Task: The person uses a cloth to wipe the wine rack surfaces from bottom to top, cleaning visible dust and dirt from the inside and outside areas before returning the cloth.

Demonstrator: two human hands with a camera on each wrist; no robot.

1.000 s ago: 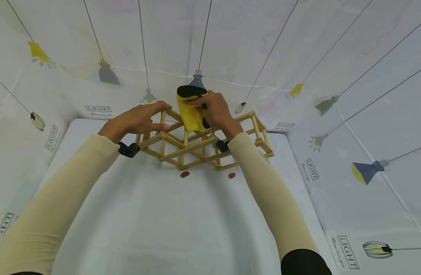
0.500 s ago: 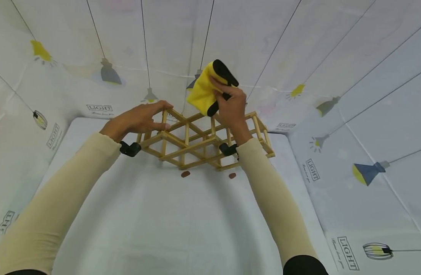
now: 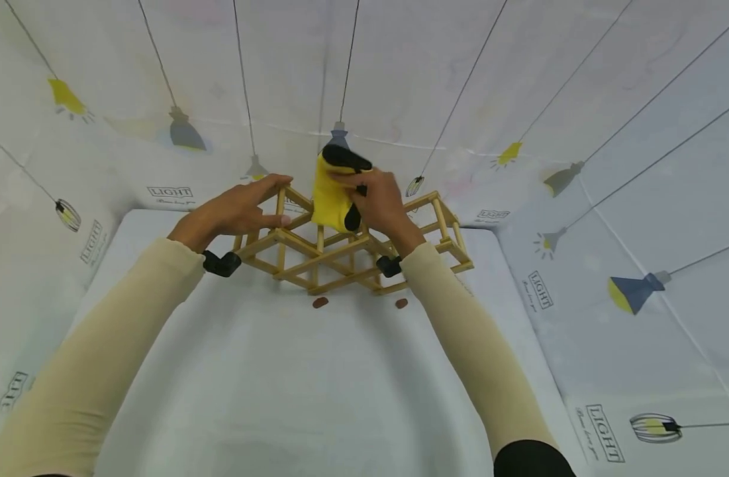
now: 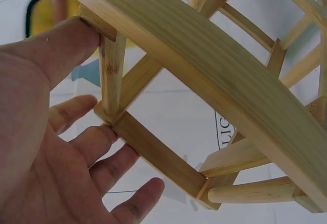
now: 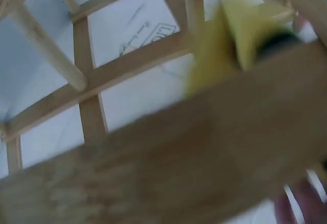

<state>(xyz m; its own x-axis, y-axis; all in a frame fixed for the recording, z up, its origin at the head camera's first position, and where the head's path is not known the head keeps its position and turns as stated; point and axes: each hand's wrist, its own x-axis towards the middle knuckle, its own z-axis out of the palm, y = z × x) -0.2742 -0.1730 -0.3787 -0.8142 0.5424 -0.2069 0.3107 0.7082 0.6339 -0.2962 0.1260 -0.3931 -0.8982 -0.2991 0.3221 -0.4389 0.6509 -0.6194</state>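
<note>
A lattice rack of pale wooden slats and round dowels (image 3: 324, 256) stands at the back of the white table. My left hand (image 3: 233, 207) grips its left corner, and the left wrist view has the thumb at the near slat and the fingers by the far rail. Over the rack's middle, my right hand (image 3: 383, 202) pinches a bunched yellow cloth with black edging (image 3: 330, 199). The cloth hangs down against the upper bars in the head view. In the right wrist view the cloth (image 5: 212, 55) is blurred behind a wide slat (image 5: 168, 147), which hides most of the hand.
Two small brown oval pieces, one left (image 3: 320, 302) and one right (image 3: 402, 303), lie just in front of the rack on the white tabletop (image 3: 269, 397). A pale backdrop printed with hanging lamps (image 3: 185, 129) rises behind and along both sides.
The right hand lifted the cloth up and to the right half a second ago, then brought it back down and left onto the rack's middle. The left hand and the rack stay in place.
</note>
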